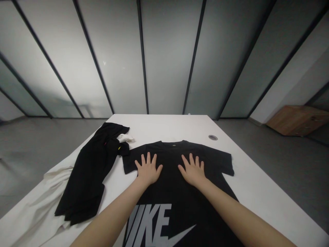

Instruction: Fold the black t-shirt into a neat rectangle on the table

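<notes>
A black T-shirt (169, 185) with large grey lettering and a swoosh is spread flat on the white table, its neckline toward the far end. My left hand (148, 169) lies on the chest near the left sleeve, fingers spread. On the other side of the chest, my right hand (193, 171) rests palm down, its fingers also apart. Neither hand grips the fabric. The lower hem of the shirt is cut off by the bottom of the view, and my forearms cover parts of its sides.
Left of the shirt lies a heap of black clothing (89, 171), touching its left sleeve. Under and beside it is white cloth (43, 202). The white table (164, 125) has a round cable grommet (212, 137) at the right. A wooden cabinet (295, 120) stands beyond, near frosted glass panels (167, 58).
</notes>
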`<action>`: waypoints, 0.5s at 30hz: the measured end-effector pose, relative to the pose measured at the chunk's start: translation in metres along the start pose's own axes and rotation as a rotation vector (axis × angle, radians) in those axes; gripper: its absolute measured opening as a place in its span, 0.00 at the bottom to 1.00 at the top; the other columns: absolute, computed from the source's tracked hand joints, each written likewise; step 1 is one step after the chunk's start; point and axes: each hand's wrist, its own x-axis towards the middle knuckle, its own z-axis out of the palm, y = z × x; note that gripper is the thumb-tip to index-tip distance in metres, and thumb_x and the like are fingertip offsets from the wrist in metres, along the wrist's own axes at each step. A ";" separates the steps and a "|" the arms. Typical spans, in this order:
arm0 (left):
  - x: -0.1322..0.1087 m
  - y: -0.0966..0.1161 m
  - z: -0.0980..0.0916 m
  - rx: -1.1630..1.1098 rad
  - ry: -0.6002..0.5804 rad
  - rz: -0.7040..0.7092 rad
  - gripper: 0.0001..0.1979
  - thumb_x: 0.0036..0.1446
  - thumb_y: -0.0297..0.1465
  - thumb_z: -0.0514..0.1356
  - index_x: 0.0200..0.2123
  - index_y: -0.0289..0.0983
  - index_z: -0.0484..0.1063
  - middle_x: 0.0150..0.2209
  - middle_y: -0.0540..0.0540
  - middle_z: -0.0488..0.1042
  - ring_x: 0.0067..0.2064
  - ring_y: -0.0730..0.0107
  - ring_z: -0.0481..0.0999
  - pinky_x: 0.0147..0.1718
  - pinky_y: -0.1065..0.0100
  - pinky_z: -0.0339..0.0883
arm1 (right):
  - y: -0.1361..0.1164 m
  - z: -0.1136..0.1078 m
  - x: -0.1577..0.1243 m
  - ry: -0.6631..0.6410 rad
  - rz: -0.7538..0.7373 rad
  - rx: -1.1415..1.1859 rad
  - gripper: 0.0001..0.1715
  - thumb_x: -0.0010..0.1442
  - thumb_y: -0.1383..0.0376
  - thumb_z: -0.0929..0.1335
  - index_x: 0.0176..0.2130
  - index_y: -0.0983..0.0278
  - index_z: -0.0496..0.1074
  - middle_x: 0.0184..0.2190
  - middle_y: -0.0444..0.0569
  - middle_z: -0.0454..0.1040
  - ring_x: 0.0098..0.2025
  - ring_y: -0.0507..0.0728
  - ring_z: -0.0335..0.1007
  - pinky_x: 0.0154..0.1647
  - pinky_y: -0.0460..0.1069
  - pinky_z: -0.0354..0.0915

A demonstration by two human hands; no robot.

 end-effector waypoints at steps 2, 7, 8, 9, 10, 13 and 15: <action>0.017 -0.002 -0.003 -0.006 -0.017 -0.016 0.38 0.69 0.55 0.49 0.75 0.45 0.58 0.77 0.35 0.50 0.75 0.23 0.46 0.63 0.18 0.43 | -0.005 -0.007 0.015 -0.003 -0.003 -0.013 0.43 0.72 0.42 0.58 0.77 0.56 0.54 0.78 0.60 0.46 0.77 0.81 0.38 0.72 0.77 0.37; 0.059 -0.013 -0.010 -0.017 -0.069 -0.063 0.38 0.69 0.57 0.46 0.76 0.48 0.55 0.78 0.40 0.46 0.77 0.27 0.43 0.66 0.21 0.40 | -0.018 -0.019 0.050 -0.023 0.013 -0.039 0.43 0.72 0.41 0.57 0.77 0.54 0.51 0.79 0.57 0.44 0.78 0.79 0.36 0.74 0.73 0.36; 0.064 -0.015 -0.010 -0.018 -0.070 -0.078 0.38 0.69 0.57 0.46 0.76 0.49 0.55 0.78 0.41 0.46 0.77 0.28 0.43 0.66 0.22 0.39 | -0.019 -0.020 0.055 -0.029 0.010 -0.037 0.43 0.72 0.40 0.57 0.77 0.53 0.51 0.79 0.56 0.44 0.78 0.78 0.36 0.74 0.72 0.36; 0.067 -0.017 -0.009 -0.020 -0.064 -0.091 0.38 0.69 0.56 0.46 0.76 0.49 0.55 0.78 0.42 0.46 0.77 0.29 0.43 0.67 0.23 0.39 | -0.020 -0.021 0.059 -0.031 0.003 -0.031 0.43 0.72 0.40 0.56 0.77 0.52 0.51 0.79 0.56 0.44 0.78 0.78 0.36 0.74 0.71 0.36; 0.069 -0.019 -0.009 -0.023 -0.054 -0.104 0.37 0.69 0.56 0.46 0.76 0.49 0.56 0.78 0.43 0.47 0.77 0.29 0.43 0.68 0.24 0.39 | -0.018 -0.021 0.062 -0.028 0.000 -0.024 0.42 0.72 0.40 0.56 0.77 0.52 0.52 0.79 0.55 0.45 0.78 0.77 0.37 0.74 0.70 0.37; 0.070 -0.025 -0.005 -0.036 0.004 -0.141 0.36 0.69 0.52 0.48 0.75 0.46 0.58 0.77 0.42 0.51 0.77 0.32 0.46 0.69 0.29 0.43 | -0.002 -0.023 0.067 0.008 0.064 -0.004 0.40 0.74 0.43 0.54 0.76 0.54 0.54 0.78 0.54 0.47 0.78 0.75 0.40 0.75 0.68 0.39; 0.067 -0.029 -0.004 -0.036 0.058 -0.161 0.34 0.70 0.49 0.50 0.74 0.42 0.61 0.76 0.39 0.54 0.76 0.34 0.50 0.70 0.34 0.47 | 0.019 -0.024 0.067 0.052 0.164 -0.003 0.40 0.74 0.45 0.54 0.76 0.57 0.55 0.78 0.57 0.48 0.78 0.75 0.42 0.74 0.67 0.41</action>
